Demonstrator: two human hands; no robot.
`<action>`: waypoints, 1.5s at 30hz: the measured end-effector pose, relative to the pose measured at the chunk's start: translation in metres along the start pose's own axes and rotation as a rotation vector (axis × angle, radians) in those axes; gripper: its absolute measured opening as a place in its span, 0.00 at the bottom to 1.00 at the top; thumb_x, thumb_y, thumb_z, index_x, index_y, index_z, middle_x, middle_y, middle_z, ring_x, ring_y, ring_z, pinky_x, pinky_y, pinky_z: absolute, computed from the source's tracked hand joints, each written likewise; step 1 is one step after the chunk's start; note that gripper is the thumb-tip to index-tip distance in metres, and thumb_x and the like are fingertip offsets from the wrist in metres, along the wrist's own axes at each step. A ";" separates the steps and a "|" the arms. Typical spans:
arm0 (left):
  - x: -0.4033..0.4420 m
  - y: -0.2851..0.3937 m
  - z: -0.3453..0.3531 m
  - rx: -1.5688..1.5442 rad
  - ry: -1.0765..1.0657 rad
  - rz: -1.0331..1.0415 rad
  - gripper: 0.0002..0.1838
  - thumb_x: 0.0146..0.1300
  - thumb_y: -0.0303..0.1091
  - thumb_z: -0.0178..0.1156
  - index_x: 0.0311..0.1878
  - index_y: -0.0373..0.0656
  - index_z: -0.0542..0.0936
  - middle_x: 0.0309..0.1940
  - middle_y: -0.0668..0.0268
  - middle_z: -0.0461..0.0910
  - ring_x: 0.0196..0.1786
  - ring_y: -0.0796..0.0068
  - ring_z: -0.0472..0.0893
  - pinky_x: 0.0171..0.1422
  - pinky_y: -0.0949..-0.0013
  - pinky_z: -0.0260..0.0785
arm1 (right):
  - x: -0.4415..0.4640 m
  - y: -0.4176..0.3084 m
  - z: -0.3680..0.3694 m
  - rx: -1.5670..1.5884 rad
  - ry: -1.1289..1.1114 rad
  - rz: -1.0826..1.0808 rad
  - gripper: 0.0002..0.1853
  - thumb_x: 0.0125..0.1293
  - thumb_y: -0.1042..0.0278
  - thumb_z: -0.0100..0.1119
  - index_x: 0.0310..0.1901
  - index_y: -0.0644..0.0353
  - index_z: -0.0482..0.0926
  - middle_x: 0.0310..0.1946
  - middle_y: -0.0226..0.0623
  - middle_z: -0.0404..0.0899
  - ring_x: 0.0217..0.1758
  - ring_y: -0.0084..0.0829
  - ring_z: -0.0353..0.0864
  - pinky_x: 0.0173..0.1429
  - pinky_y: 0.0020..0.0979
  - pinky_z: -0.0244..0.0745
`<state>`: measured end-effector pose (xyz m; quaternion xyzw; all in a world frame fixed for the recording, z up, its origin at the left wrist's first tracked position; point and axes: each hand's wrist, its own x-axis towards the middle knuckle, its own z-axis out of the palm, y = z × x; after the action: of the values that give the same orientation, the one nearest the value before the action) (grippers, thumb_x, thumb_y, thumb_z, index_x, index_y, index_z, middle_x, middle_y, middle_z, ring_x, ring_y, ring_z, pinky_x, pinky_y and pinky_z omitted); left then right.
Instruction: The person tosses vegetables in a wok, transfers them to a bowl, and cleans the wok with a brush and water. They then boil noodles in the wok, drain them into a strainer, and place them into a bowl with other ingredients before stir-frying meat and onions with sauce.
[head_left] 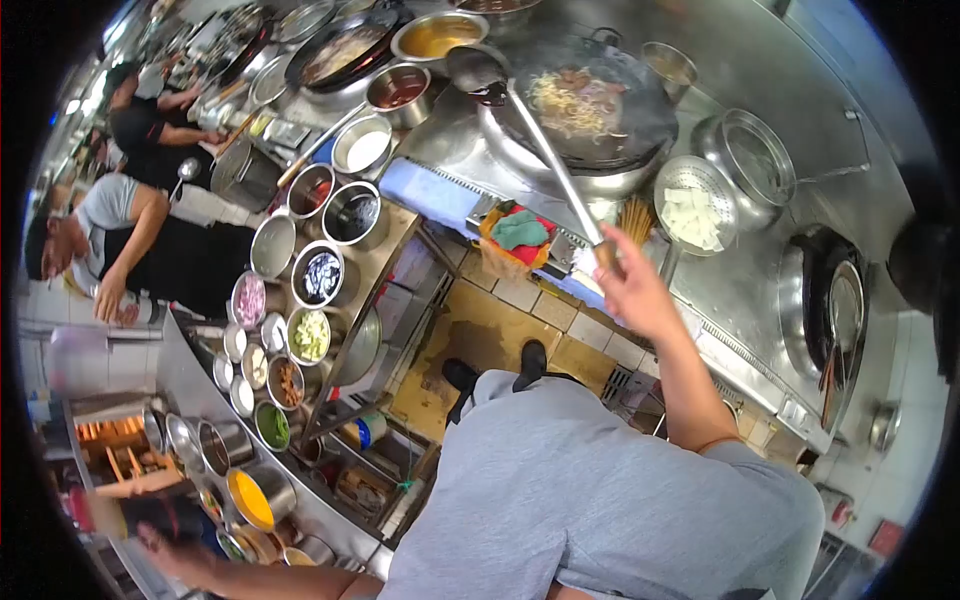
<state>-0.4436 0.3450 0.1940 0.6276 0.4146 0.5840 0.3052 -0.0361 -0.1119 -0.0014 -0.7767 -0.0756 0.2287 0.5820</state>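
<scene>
My right hand (640,290) is closed round the wooden grip of a long-handled ladle (550,155). Dark sauce sits in the ladle's bowl, which is beside a steaming wok (650,135) with noodles and meat (575,102) in it. At the lower left, my left hand (180,555) is stretched out and smeared by motion. Close by it is a blurred dark bottle or jar (155,515) with a reddish end; whether the fingers touch it I cannot tell. Near my right hand, a perforated strainer (665,185) holds pale white pieces.
On the left counter stand several metal pots, including one of chopped greens (310,335) and one of orange liquid (252,498). A green cloth (520,230) lies at the stove's edge. Two other people, one in a grey shirt (110,205), stand beyond the counter. Another wok (815,290) is right.
</scene>
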 end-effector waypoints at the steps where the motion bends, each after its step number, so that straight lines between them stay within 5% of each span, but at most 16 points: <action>1: -0.015 0.000 0.040 0.093 0.004 -0.044 0.28 0.63 0.41 0.55 0.63 0.41 0.63 0.54 0.58 0.69 0.54 0.62 0.71 0.55 0.59 0.68 | 0.004 -0.003 -0.019 0.263 -0.013 0.174 0.28 0.62 0.73 0.50 0.63 0.56 0.55 0.31 0.38 0.74 0.24 0.30 0.75 0.29 0.29 0.71; 2: -0.020 -0.012 0.071 -0.052 -0.184 -0.043 0.26 0.62 0.38 0.56 0.61 0.38 0.64 0.51 0.58 0.71 0.51 0.66 0.72 0.54 0.64 0.66 | 0.019 0.025 -0.038 0.652 -0.075 0.104 0.25 0.62 0.72 0.50 0.61 0.56 0.57 0.26 0.35 0.72 0.19 0.27 0.72 0.23 0.28 0.68; 3: -0.026 -0.022 0.101 -0.196 -0.370 -0.042 0.25 0.62 0.35 0.57 0.59 0.34 0.66 0.48 0.58 0.73 0.48 0.70 0.74 0.54 0.69 0.65 | 0.032 0.049 -0.037 0.658 -0.056 0.094 0.25 0.62 0.72 0.50 0.61 0.56 0.57 0.26 0.35 0.72 0.19 0.27 0.72 0.23 0.28 0.68; 5: -0.053 -0.014 0.170 -0.145 -0.622 -0.044 0.23 0.61 0.31 0.57 0.58 0.35 0.67 0.47 0.61 0.74 0.47 0.72 0.74 0.55 0.71 0.64 | 0.049 0.077 -0.034 -0.306 0.460 -0.205 0.25 0.63 0.73 0.49 0.61 0.55 0.56 0.21 0.30 0.66 0.12 0.19 0.62 0.15 0.23 0.56; 6: -0.067 -0.004 0.204 -0.089 -0.762 0.066 0.22 0.60 0.29 0.57 0.58 0.35 0.67 0.47 0.61 0.75 0.47 0.73 0.74 0.55 0.72 0.64 | 0.028 0.038 -0.037 0.239 0.331 0.057 0.23 0.64 0.73 0.47 0.61 0.55 0.55 0.22 0.30 0.66 0.15 0.20 0.63 0.17 0.23 0.58; 9: -0.127 0.038 0.303 -0.079 -1.123 0.316 0.21 0.57 0.26 0.58 0.56 0.36 0.70 0.45 0.63 0.76 0.45 0.78 0.74 0.52 0.73 0.65 | 0.002 0.032 -0.048 0.365 0.367 0.078 0.24 0.65 0.73 0.46 0.62 0.55 0.53 0.22 0.30 0.65 0.16 0.20 0.63 0.18 0.23 0.58; 11: -0.169 0.071 0.358 0.129 -1.304 0.183 0.22 0.55 0.31 0.61 0.54 0.39 0.71 0.38 0.60 0.79 0.37 0.69 0.79 0.44 0.66 0.71 | -0.008 0.035 -0.049 0.379 0.383 0.103 0.24 0.66 0.72 0.45 0.62 0.55 0.52 0.22 0.30 0.65 0.16 0.20 0.62 0.18 0.23 0.59; 13: -0.197 0.069 0.426 0.338 -1.287 0.781 0.26 0.52 0.40 0.63 0.55 0.43 0.71 0.37 0.49 0.78 0.44 0.52 0.78 0.46 0.59 0.70 | -0.018 0.031 -0.048 0.574 0.301 0.081 0.24 0.66 0.72 0.45 0.62 0.55 0.51 0.22 0.30 0.66 0.16 0.20 0.62 0.18 0.23 0.59; 18: -0.252 0.110 0.506 0.746 -1.318 1.032 0.26 0.52 0.43 0.63 0.55 0.48 0.71 0.39 0.54 0.80 0.44 0.56 0.79 0.47 0.56 0.70 | -0.027 0.036 -0.049 0.778 0.164 0.057 0.24 0.64 0.71 0.48 0.60 0.55 0.54 0.23 0.30 0.65 0.16 0.19 0.62 0.19 0.22 0.60; 25: -0.247 0.138 0.507 0.626 -1.193 1.190 0.29 0.51 0.42 0.64 0.58 0.53 0.69 0.45 0.59 0.77 0.48 0.58 0.77 0.50 0.59 0.69 | -0.030 0.045 -0.051 0.727 0.199 0.083 0.25 0.65 0.71 0.48 0.62 0.52 0.54 0.25 0.30 0.65 0.17 0.19 0.63 0.19 0.21 0.59; 36: -0.221 0.137 0.495 0.629 -1.145 1.201 0.27 0.51 0.40 0.63 0.57 0.55 0.71 0.45 0.57 0.77 0.48 0.56 0.77 0.49 0.59 0.69 | 0.001 0.041 -0.067 0.592 0.227 0.080 0.24 0.63 0.73 0.49 0.59 0.56 0.56 0.22 0.30 0.66 0.16 0.19 0.63 0.18 0.22 0.59; 41: -0.199 0.096 0.509 0.360 -1.056 0.995 0.27 0.48 0.42 0.66 0.55 0.55 0.73 0.42 0.58 0.79 0.45 0.57 0.78 0.47 0.59 0.70 | 0.012 0.012 -0.068 0.345 0.300 0.040 0.24 0.63 0.75 0.49 0.60 0.58 0.57 0.22 0.30 0.66 0.15 0.20 0.64 0.17 0.22 0.59; 43: -0.197 0.081 0.516 0.178 -1.050 0.894 0.29 0.49 0.42 0.67 0.55 0.44 0.71 0.39 0.51 0.79 0.43 0.54 0.79 0.46 0.61 0.70 | 0.022 0.020 -0.070 0.349 0.273 0.011 0.25 0.63 0.74 0.49 0.61 0.57 0.56 0.22 0.30 0.66 0.15 0.20 0.64 0.17 0.22 0.59; 45: -0.201 0.082 0.512 -0.027 -1.123 0.519 0.30 0.46 0.46 0.68 0.52 0.42 0.73 0.40 0.54 0.79 0.45 0.60 0.79 0.50 0.60 0.69 | 0.036 0.033 -0.071 0.490 0.316 -0.029 0.24 0.63 0.73 0.50 0.60 0.57 0.58 0.24 0.31 0.68 0.14 0.19 0.63 0.15 0.21 0.57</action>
<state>0.0795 0.1817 0.1014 0.9157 0.0167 0.2249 0.3326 0.0226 -0.1705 -0.0268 -0.6379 0.0624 0.1081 0.7600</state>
